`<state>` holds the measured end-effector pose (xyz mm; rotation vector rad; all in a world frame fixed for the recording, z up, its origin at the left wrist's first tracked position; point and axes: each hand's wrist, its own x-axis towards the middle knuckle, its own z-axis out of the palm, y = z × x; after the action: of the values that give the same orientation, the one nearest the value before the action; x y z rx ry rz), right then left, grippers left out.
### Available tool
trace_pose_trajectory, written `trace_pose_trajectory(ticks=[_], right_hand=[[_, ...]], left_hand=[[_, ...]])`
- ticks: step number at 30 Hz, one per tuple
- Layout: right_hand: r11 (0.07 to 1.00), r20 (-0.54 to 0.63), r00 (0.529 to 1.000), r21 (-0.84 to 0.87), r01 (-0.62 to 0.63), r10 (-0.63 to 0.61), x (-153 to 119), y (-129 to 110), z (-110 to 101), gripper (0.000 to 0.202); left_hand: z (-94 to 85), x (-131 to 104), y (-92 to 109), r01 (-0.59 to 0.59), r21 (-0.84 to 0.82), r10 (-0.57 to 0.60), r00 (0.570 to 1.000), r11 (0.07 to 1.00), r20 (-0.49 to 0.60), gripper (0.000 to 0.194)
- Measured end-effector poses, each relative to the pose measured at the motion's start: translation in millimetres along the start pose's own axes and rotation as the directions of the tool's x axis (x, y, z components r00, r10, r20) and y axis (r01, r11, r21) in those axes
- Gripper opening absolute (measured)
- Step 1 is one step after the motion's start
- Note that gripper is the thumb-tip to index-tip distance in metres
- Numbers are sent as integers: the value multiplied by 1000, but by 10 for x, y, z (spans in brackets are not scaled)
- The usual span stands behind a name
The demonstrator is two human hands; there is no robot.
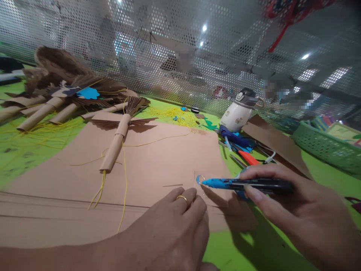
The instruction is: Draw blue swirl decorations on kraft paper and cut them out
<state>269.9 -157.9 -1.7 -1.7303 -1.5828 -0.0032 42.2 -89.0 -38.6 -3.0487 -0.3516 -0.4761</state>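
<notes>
My right hand holds a black marker pen with a blue-stained front end. The marker's tip touches or hovers just beside a small clear oval piece that shows some blue on its edge. Close to that piece, my left hand, with a gold ring, rests over brown kraft paper. Its fingers are curled together, and their tips are hidden, so I cannot make out what they hold, if anything. A rolled paper figure with pleated paper wings and yellow strings lies on the paper, left of my hands.
Several similar paper figures are heaped at the back left. Yellow string is scattered behind the paper. On the right stand a white bottle, an orange-handled tool and a green basket. A perforated screen rises behind the table.
</notes>
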Motion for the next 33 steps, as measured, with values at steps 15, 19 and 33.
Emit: trace_pose_trajectory(ticks=[15,19,33], right_hand=[[1000,34,999,13,19,-19,10,7,28,10],[995,67,994,-51,86,-82,44,43,-39,10],[990,134,983,-49,131,-124,66,35,-37,10]], left_hand=[[13,58,-28,-18,17,18,999,1000,30,41],[25,21,-30,-23,-2,23,1000,1000,21,34],[23,52,-25,-20,0,20,999,1000,31,32]])
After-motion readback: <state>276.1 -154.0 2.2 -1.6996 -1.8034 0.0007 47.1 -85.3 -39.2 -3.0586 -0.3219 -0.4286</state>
